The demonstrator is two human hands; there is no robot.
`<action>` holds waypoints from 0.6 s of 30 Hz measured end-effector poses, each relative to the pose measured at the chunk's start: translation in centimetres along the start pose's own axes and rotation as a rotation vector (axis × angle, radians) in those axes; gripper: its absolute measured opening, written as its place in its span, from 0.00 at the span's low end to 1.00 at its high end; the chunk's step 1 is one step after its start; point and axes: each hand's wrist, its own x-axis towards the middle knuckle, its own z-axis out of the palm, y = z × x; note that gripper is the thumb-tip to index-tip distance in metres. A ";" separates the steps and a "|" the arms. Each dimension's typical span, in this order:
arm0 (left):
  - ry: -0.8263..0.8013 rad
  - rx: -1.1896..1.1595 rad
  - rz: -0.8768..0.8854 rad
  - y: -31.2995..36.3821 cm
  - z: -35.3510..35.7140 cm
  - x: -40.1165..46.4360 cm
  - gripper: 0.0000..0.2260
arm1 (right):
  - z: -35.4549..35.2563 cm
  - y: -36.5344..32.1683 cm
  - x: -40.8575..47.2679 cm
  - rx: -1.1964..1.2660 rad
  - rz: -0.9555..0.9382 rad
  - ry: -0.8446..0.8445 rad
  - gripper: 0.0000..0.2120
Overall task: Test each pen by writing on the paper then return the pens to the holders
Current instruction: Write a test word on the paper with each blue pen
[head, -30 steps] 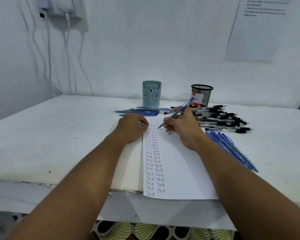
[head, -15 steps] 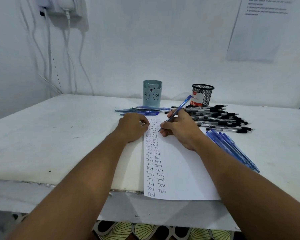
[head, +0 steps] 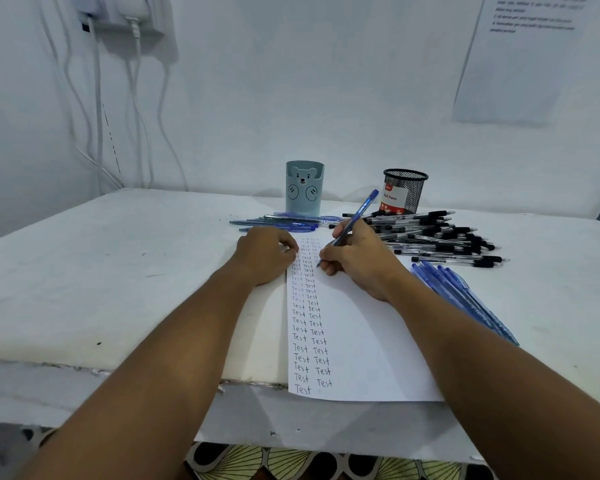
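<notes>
The right hand [head: 357,261] has tilted the blue pen [head: 352,225] steeper, its tip moved leftward on the paper [head: 361,341].

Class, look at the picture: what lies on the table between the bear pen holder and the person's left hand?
In the head view, a small row of blue pens lies flat on the table between the bear holder and the left hand.

White paper sheet [head: 361,341] flat on tabletop, near edge overhanging; two columns of handwritten "Test" down left side. Blue translucent ballpoint pen [head: 352,223] tilted, tip on paper near top of second column. Row of blue pens [head: 284,223] beyond paper's far edge; blue pen bundle [head: 465,299] right of paper; heap of clear black-capped pens [head: 440,237] far right. Pale blue bear-face holder [head: 304,188] and black mesh holder [head: 404,192] upright behind.
</notes>
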 end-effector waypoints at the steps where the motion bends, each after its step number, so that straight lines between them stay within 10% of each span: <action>1: 0.000 0.001 0.000 0.0 0.0 0.0 0.07 | -0.1 -0.1 0.0 0.023 0.009 -0.002 0.13; 18: -0.003 -0.009 -0.008 -0.1 0.0 -0.1 0.07 | 0.0 -0.1 0.0 0.032 0.030 0.018 0.13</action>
